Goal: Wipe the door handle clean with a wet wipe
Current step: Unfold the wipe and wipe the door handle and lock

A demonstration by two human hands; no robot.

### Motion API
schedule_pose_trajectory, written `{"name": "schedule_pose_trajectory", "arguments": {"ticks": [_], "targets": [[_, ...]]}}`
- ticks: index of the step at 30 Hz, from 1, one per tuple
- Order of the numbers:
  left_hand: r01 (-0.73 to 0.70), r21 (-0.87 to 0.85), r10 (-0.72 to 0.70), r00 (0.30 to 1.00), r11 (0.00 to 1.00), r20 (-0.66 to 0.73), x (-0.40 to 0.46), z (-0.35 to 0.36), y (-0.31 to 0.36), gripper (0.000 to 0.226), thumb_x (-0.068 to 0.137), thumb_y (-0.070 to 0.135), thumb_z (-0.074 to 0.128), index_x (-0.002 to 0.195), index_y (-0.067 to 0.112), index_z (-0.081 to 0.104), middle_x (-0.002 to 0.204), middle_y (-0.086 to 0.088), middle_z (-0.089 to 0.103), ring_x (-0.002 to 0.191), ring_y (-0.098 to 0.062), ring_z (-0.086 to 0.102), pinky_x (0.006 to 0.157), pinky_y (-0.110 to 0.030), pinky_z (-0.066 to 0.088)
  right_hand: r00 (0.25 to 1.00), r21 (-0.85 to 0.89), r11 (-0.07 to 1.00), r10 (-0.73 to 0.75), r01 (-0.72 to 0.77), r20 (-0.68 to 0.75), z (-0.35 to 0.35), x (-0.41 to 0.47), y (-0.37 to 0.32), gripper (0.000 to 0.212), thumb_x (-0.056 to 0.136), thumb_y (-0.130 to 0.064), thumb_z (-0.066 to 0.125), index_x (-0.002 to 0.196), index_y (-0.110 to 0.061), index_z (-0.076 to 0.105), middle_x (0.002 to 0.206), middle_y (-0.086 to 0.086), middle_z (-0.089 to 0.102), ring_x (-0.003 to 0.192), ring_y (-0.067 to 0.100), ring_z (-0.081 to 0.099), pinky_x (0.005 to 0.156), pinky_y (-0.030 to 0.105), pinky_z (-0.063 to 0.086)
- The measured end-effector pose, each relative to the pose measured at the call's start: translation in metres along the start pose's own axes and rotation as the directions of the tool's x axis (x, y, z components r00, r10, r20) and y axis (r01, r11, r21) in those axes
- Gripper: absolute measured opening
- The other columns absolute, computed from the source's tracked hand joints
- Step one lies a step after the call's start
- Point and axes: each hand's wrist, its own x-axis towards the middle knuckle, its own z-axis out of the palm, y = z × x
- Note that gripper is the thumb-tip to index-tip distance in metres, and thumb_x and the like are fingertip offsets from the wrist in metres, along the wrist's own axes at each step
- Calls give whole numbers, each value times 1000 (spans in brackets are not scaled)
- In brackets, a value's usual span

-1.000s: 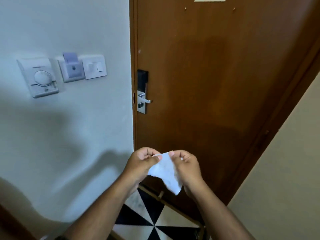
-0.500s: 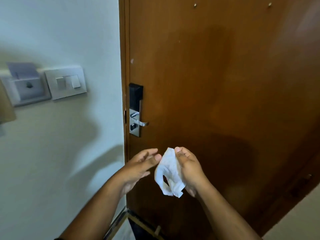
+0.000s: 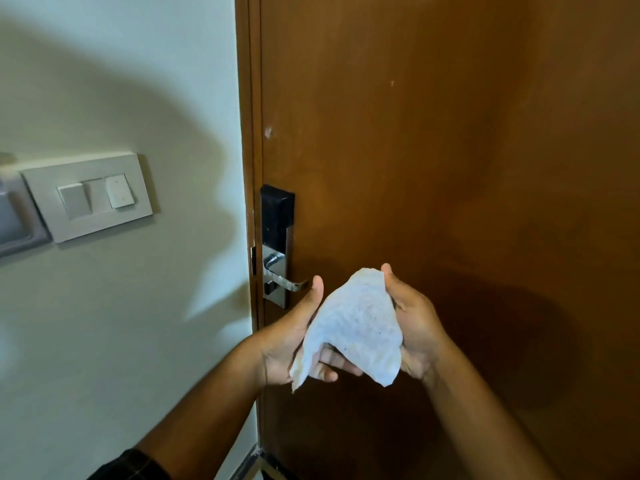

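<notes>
A silver lever door handle (image 3: 290,283) sticks out to the right from a metal lock plate (image 3: 275,271), below a black reader block (image 3: 276,213), on the left edge of the brown wooden door (image 3: 433,150). A white wet wipe (image 3: 360,323) is spread between both hands just right of and below the handle. My right hand (image 3: 414,320) pinches its top right edge. My left hand (image 3: 294,337) lies under the wipe's left side, palm up, its thumb tip close to the lever's end. The wipe shows faint specks.
A pale wall (image 3: 121,323) runs along the left, with a white switch panel (image 3: 90,197) and part of a grey wall unit (image 3: 14,220) at the left edge. The door frame (image 3: 247,133) separates wall and door.
The view has moved closer to the door. Both hands rose toward the handle. The wipe has been opened out from a crumpled bunch, and my left hand now supports it from below.
</notes>
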Motion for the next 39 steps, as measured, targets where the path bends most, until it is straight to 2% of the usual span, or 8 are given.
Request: {"name": "schedule_pose_trajectory", "arguments": {"ticks": [5,12,16,19,24,29,34,39], "targets": [[-227,-67,204,945,971,-254,15,-26,29,58,75,64,70,113,21,70,87,-8,72,59,-14,65,48,-22,53,958,22,1000,6,-12,285,-18,40,-18,59,89,-60,50,123,-13,59,121,18,64,113,36,61,93,53,47],[-437,79,395,703,896,-592,11,-81,67,37,81,21,70,110,4,56,109,-21,69,96,-30,71,69,-34,63,993,-392,914,-122,109,-8,-38,82,-12,23,91,-16,65,83,-18,43,85,11,60,76,28,64,59,37,45],[-142,441,454,453,886,-767,27,-102,58,17,93,32,63,98,18,57,96,-8,67,82,-21,71,52,-20,55,900,-687,684,-425,247,-100,-32,100,7,29,91,-20,62,77,-29,38,78,-1,48,70,10,52,56,24,39],[182,705,656,266,686,-707,43,-129,45,24,93,42,61,96,20,52,89,3,60,75,-11,61,53,-12,42,791,-812,434,-609,391,56,-18,109,25,37,90,-7,60,74,-30,37,71,-6,48,58,1,46,50,13,36],[228,722,663,288,654,-691,63,-170,40,28,92,46,61,81,25,46,74,11,54,64,-4,56,47,-13,35,804,-981,100,-590,167,77,7,149,57,7,93,-12,58,89,-17,59,93,1,63,78,18,62,67,31,54],[184,622,545,338,761,-767,72,-203,37,31,92,47,60,75,21,55,72,0,63,70,-19,66,49,-23,41,915,-965,-218,-400,-145,-47,37,180,67,21,95,-16,48,110,-17,63,109,4,64,88,23,68,76,33,55],[139,514,424,408,846,-809,73,-216,39,38,89,49,61,77,14,60,73,-4,63,70,-21,62,56,-29,43,928,-940,-172,-285,-294,-239,56,169,66,23,93,-17,54,113,-17,64,115,6,64,98,24,65,82,34,53],[94,544,444,471,834,-762,65,-225,42,35,85,49,67,77,15,59,73,-4,63,73,-22,63,63,-36,49,694,-997,-42,-720,-68,-17,67,149,47,32,88,-21,54,115,-12,66,113,7,67,101,23,61,83,36,53]]}}
